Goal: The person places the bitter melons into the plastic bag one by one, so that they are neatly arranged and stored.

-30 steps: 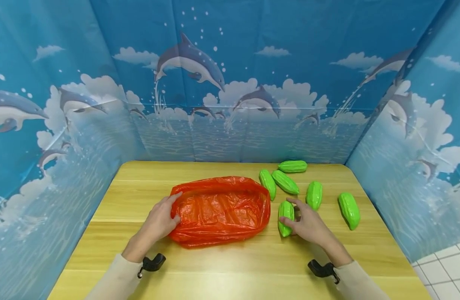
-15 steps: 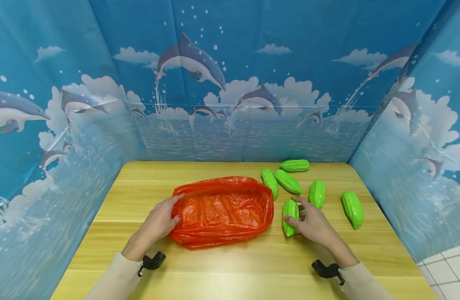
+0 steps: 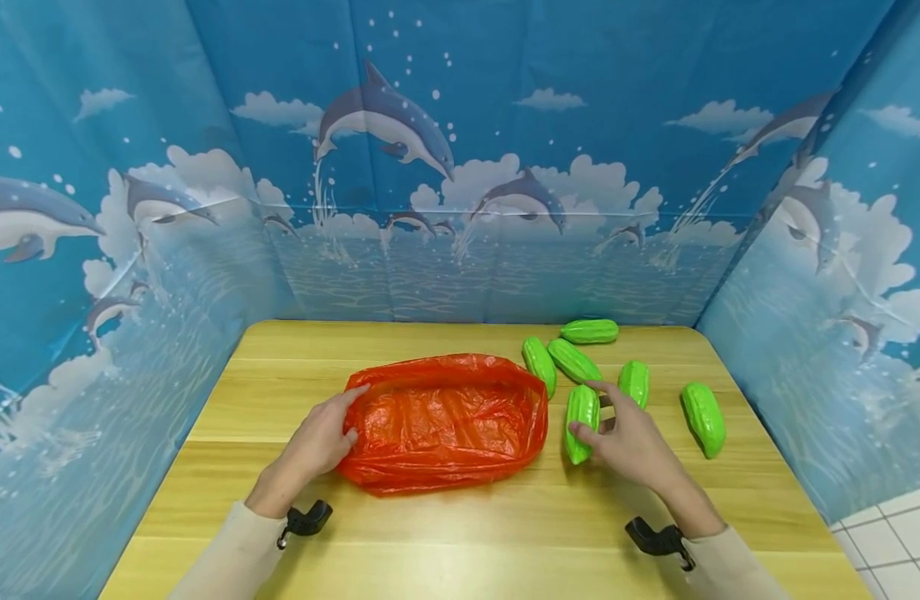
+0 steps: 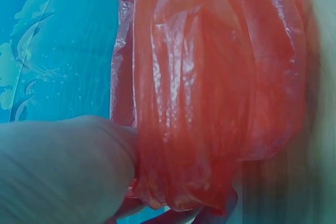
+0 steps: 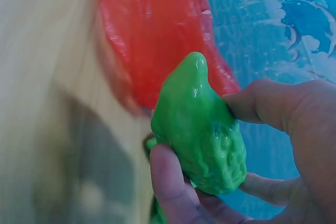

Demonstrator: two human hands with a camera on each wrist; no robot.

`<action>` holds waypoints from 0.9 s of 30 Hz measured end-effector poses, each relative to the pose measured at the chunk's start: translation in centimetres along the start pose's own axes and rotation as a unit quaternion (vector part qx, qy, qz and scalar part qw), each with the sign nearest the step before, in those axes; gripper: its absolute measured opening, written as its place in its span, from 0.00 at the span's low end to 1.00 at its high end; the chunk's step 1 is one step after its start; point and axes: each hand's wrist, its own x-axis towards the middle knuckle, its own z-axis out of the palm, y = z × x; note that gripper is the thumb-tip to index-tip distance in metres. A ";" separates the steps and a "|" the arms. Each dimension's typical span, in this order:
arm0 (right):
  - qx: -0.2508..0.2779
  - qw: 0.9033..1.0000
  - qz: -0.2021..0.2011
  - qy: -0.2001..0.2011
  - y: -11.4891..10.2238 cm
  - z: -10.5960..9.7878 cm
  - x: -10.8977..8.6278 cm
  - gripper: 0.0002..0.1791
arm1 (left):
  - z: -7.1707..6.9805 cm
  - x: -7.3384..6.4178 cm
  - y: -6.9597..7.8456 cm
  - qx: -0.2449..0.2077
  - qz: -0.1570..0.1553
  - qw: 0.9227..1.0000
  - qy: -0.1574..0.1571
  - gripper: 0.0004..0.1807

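Note:
A red plastic bag [image 3: 441,417] lies spread open on the table, its mouth facing up. My left hand [image 3: 317,437] grips the bag's left end, and in the left wrist view the fingers [image 4: 220,211] show beneath the bunched plastic. To the right of the bag, my right hand [image 3: 628,437] holds a glossy green bitter melon [image 3: 582,423] between thumb and fingers. The right wrist view shows that bitter melon's bumpy skin and tapered tip close up, tilted upward, with a shadow on the wood beyond it.
Several more bitter melons lie at the table's right side: one beside the bag [image 3: 538,367], one at the back edge [image 3: 589,331], one far right [image 3: 703,419]. Blue dolphin-print curtains [image 3: 460,275] enclose the wooden table [image 3: 445,542] at the back and sides.
My right hand has closed in on the bitter melon and raised it slightly, a little away from me. The left hand stays at the bag's left end.

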 end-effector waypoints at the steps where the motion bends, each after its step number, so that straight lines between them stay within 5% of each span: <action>1: -0.005 1.000 -0.002 0.004 -0.2 -0.1 0.0 0.49 | 0.0 0.0 0.0 -0.001 0.000 1.000 0.000 0.42; 27: -0.059 0.993 -0.090 0.053 -6.7 -0.7 0.4 0.47 | 0.7 0.8 0.0 -0.021 0.001 1.000 -0.003 0.41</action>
